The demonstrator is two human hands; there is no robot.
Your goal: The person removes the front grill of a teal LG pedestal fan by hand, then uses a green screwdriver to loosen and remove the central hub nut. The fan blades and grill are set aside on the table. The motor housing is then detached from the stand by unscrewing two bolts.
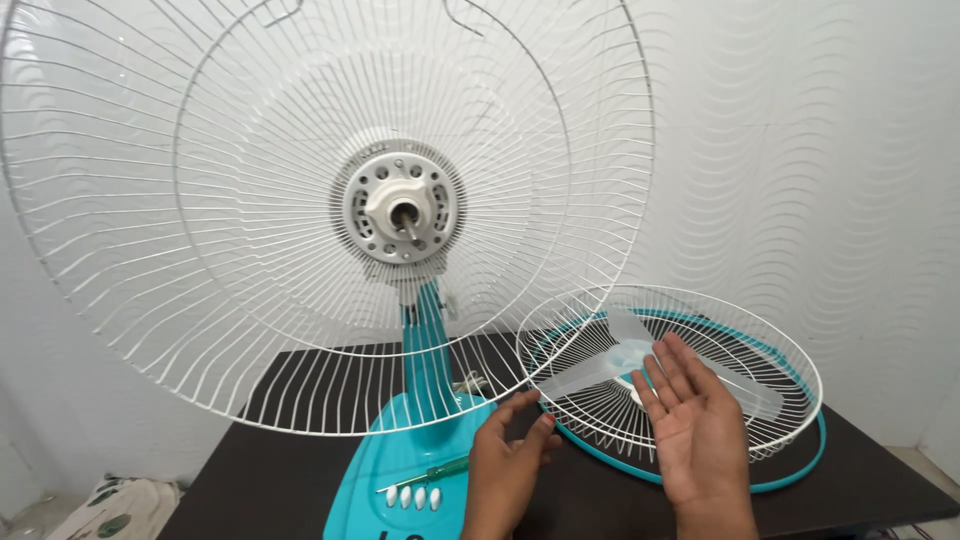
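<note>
I hold my right hand (695, 425) open and flat, palm up, over the loose front grill (780, 345). It grips nothing. The grill lies on the dark table (280, 470), with the clear fan blade (600, 372) in it and a teal ring (795, 482) around it. My left hand (510, 450) is loosely curled and empty, near the teal fan base (385, 470). A green screwdriver (432, 470) rests on that base. The back grill (250, 200) stands upright.
</note>
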